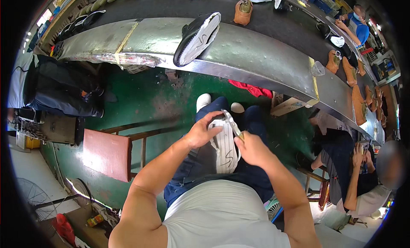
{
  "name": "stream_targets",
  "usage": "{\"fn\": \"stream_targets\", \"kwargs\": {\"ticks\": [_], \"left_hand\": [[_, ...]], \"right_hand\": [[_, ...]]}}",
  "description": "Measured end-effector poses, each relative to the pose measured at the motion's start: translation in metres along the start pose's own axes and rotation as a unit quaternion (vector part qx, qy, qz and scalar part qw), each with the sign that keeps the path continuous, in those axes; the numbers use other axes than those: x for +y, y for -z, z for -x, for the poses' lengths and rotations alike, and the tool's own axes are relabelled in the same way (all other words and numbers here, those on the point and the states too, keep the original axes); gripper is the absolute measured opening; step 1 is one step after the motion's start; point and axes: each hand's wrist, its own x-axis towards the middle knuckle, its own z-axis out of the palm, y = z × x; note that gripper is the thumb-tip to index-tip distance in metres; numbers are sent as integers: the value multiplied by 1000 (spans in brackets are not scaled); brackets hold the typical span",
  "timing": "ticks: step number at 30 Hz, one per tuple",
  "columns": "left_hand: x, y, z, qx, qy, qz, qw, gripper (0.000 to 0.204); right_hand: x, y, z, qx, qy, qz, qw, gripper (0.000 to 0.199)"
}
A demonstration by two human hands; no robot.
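Note:
A shoe (224, 152) lies bottom up across my lap, its white underside marked with a black squiggle and its dark upper partly showing at the side. My left hand (202, 131) grips the shoe's far end, thumb on the white underside and fingers stretched over the far edge. From the right, my right hand (253, 149) is closed around the yellowish handle of a metal hand tool (230, 121). Its curved metal head reaches the far end of the shoe, close to my left fingertips. Whether it is a hammer or pincers I cannot tell.
Ahead runs a metal-edged bench (256, 47) carrying a black-and-white shoe (197, 39), a brown shoe (243, 11) and a clear cup (317, 68). A pink-topped stool (106, 154) stands left. People sit or stand on both sides; red cloth (251, 88) lies under the bench.

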Motion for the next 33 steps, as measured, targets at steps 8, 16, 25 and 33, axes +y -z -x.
{"fn": "stream_targets", "kwargs": {"ticks": [8,16,25,33], "left_hand": [[5,-24,55,105,160,-187,963,51],[-31,-83,60,162,123,85,975,58],[-34,-80,36,-108,200,36,973,85],[-63,-92,52,-114,166,-117,972,97]], "right_hand": [[44,-46,22,147,0,-192,970,50],[78,-84,64,74,-109,-248,960,32],[100,-40,107,88,-147,-93,981,34],[90,2,143,-58,-5,1,998,45]]}}
